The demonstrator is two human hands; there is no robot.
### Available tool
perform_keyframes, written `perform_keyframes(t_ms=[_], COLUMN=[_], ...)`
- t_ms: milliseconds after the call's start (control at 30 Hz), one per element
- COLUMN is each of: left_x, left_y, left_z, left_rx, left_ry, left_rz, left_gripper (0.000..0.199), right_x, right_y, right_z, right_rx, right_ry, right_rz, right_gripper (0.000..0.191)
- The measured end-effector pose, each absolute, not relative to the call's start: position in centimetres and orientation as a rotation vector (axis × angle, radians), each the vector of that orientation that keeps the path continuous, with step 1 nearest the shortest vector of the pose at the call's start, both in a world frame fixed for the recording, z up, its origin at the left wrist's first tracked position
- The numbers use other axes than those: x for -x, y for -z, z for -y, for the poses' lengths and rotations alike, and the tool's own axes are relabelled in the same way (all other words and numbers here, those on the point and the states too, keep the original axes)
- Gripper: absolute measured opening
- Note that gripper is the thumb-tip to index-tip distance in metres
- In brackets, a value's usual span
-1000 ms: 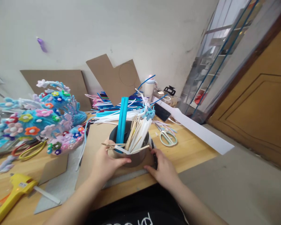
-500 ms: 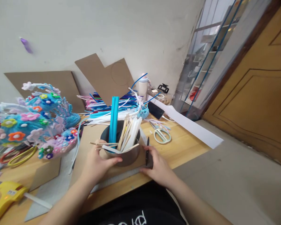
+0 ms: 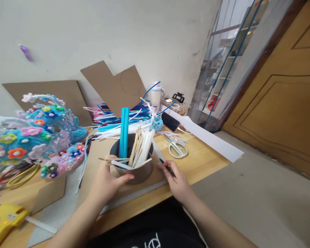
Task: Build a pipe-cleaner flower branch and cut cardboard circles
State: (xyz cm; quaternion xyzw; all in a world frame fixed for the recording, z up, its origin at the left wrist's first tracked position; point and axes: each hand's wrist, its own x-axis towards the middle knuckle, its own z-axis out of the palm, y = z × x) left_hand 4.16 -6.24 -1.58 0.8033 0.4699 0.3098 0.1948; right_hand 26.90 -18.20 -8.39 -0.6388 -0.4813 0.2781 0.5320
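Note:
A dark round pot (image 3: 142,174) stands on a sheet of brown cardboard (image 3: 99,150). It holds several wooden sticks (image 3: 136,146), white glue sticks (image 3: 146,146) and an upright bright-blue strip (image 3: 124,134). More sticks lie across its rim. My left hand (image 3: 111,177) is wrapped round the pot's near left side, thumb along the front. To the right of the pot, my right hand (image 3: 176,179) grips a black pen (image 3: 170,171) between its fingers, close to the cardboard's right edge.
Green-handled scissors (image 3: 178,150) and a black phone (image 3: 170,121) lie behind my right hand. Pipe cleaners (image 3: 113,127) are heaped at the back. Fuzzy flower-covered pieces (image 3: 33,134) stand at left, a yellow glue gun (image 3: 9,220) in front. White paper (image 3: 209,137) overhangs the right edge.
The pen, upright beside my right fingers before, now slants in their grip. My right hand has turned and moved slightly right. My left hand stays on the pot; the view has shifted a little.

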Motion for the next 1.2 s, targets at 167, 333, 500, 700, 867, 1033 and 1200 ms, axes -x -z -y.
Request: perform_keyframes(t_ms=[167,333,500,700,867,1033,1200], left_x=[-4.3,-4.6,-5.3,-5.3,-4.4,-4.6,-5.4], left_y=[1.5,1.1,0.5,0.4,1.1,0.9,-0.3], left_z=[6.3,6.8,7.6,7.8,7.4,6.9,6.7], left_rx=[-2.258,-2.271,-2.29,-2.317,-2.338,-2.217,-2.195], left_ry=[-0.866,-0.864,-0.871,-0.859,-0.805,-0.979,-0.944], left_rz=[-1.311,-1.332,-1.327,-1.328,-1.275,-1.154,-1.147], left_gripper=[0.059,0.056,0.053,0.054,0.075,0.106,0.095], right_x=[-26.8,-26.8,-26.9,-26.6,-28.7,-32.4,-32.5], right_y=[8.2,8.4,8.2,8.4,6.0,2.8,2.5], right_z=[18.1,18.1,18.1,18.3,16.7,9.8,2.4], right_rx=[1.557,1.556,1.548,1.531,1.446,1.508,1.509], right_ry=[-0.658,-0.673,-0.661,-0.66,-0.557,-0.614,-0.802], right_rz=[1.179,1.185,1.204,1.183,1.026,1.14,1.336], right_gripper=[0.019,0.019,0.018,0.019,0.029,0.037,0.025])
